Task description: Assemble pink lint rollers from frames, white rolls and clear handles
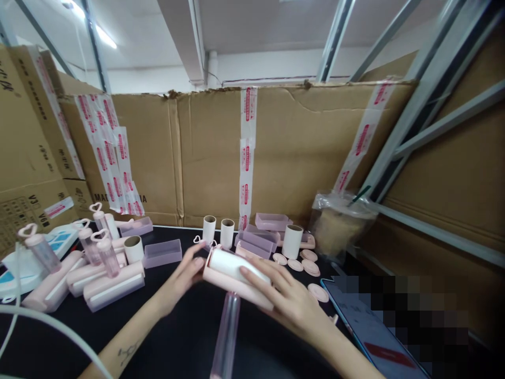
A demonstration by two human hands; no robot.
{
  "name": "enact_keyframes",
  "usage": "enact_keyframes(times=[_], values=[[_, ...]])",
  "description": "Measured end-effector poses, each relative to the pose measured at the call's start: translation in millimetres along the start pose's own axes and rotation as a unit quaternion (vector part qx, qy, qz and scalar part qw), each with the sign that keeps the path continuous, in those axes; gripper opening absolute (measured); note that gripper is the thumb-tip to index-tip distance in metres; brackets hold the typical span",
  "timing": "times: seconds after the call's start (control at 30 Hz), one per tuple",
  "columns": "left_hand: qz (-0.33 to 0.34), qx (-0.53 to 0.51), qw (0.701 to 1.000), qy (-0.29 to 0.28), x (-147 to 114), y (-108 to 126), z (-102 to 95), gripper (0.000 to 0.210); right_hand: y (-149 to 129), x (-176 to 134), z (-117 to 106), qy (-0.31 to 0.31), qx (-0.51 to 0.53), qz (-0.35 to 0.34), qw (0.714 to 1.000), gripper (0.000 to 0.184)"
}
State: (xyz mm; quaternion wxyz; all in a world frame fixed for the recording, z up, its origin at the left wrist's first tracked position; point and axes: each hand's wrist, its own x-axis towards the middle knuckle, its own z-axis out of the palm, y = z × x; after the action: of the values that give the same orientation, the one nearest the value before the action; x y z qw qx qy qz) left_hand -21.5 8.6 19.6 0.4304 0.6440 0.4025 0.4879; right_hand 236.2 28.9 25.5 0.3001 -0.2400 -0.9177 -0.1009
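Note:
Both my hands hold a pink lint roller case (232,279) with a white paper roll inside it, over a black table (189,337). My right hand (288,300) grips the case's right side, fingers laid over the white roll. My left hand (183,276) touches the case's left end with its fingertips. A translucent pink handle tube (226,337) lies on the table just below the case, pointing toward me.
Finished pink rollers (112,287) and heart-topped handles (104,250) lie at the left. White rolls (226,232), lilac covers (162,252) and pink round caps (310,266) stand behind. A plastic bag (339,221) and a tablet (374,331) are at the right. Cardboard boxes (307,147) wall the back.

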Motion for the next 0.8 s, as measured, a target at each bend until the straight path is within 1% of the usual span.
enact_keyframes(times=[0.03, 0.07, 0.1, 0.17, 0.23, 0.3, 0.33, 0.37, 0.43, 0.47, 0.5, 0.53, 0.57, 0.63, 0.67, 0.7, 0.73, 0.8], values=[[0.045, 0.183, 0.981, 0.045, 3, -2, -11.3, 0.042, 1, 1, -4, 0.024, 0.026, 0.029, 0.999, 0.057], [0.080, 0.372, 0.920, 0.099, 5, -5, -23.0, 0.038, 2, 2, -8, 0.049, 0.058, 0.064, 0.995, 0.055], [0.084, 0.437, 0.885, 0.137, 6, -9, -34.1, 0.034, 3, 4, -11, 0.072, 0.095, 0.103, 0.988, 0.052], [0.079, 0.504, 0.838, 0.193, 6, -19, -52.1, 0.032, 5, 8, -15, 0.100, 0.168, 0.193, 0.962, 0.043], [0.076, 0.536, 0.814, 0.212, 5, -28, -62.4, 0.030, 7, 12, -15, 0.107, 0.235, 0.285, 0.923, 0.036], [0.081, 0.565, 0.795, 0.206, 2, -34, -65.4, 0.026, 8, 15, -12, 0.116, 0.314, 0.362, 0.870, 0.037], [0.085, 0.576, 0.788, 0.199, 2, -34, -65.0, 0.025, 9, 16, -10, 0.116, 0.368, 0.389, 0.837, 0.039], [0.090, 0.584, 0.784, 0.191, 1, -33, -63.5, 0.024, 9, 17, -9, 0.110, 0.426, 0.404, 0.802, 0.040], [0.098, 0.595, 0.777, 0.180, 1, -27, -57.7, 0.023, 8, 18, -6, 0.087, 0.533, 0.412, 0.734, 0.041], [0.103, 0.597, 0.776, 0.174, 1, -23, -53.4, 0.021, 7, 18, -6, 0.075, 0.569, 0.411, 0.708, 0.039], [0.110, 0.594, 0.780, 0.165, 0, -18, -48.0, 0.020, 7, 19, -5, 0.068, 0.590, 0.410, 0.692, 0.037], [0.117, 0.585, 0.789, 0.148, -1, -14, -41.6, 0.020, 7, 19, -5, 0.069, 0.598, 0.408, 0.687, 0.036], [0.123, 0.568, 0.805, 0.119, -2, -10, -34.1, 0.019, 7, 18, -5, 0.075, 0.597, 0.407, 0.688, 0.035], [0.133, 0.515, 0.847, 0.027, -7, -5, -17.1, 0.019, 9, 18, -6, 0.091, 0.579, 0.404, 0.703, 0.035], [0.138, 0.487, 0.862, -0.025, -9, -5, -8.0, 0.019, 9, 17, -7, 0.099, 0.564, 0.403, 0.714, 0.036], [0.145, 0.469, 0.869, -0.064, -11, -7, 1.0, 0.019, 10, 17, -8, 0.103, 0.547, 0.402, 0.727, 0.037], [0.157, 0.461, 0.869, -0.089, -14, -10, 9.5, 0.021, 10, 17, -9, 0.103, 0.528, 0.403, 0.740, 0.038], [0.181, 0.463, 0.861, -0.110, -18, -17, 24.3, 0.024, 9, 17, -11, 0.097, 0.491, 0.410, 0.762, 0.043]])
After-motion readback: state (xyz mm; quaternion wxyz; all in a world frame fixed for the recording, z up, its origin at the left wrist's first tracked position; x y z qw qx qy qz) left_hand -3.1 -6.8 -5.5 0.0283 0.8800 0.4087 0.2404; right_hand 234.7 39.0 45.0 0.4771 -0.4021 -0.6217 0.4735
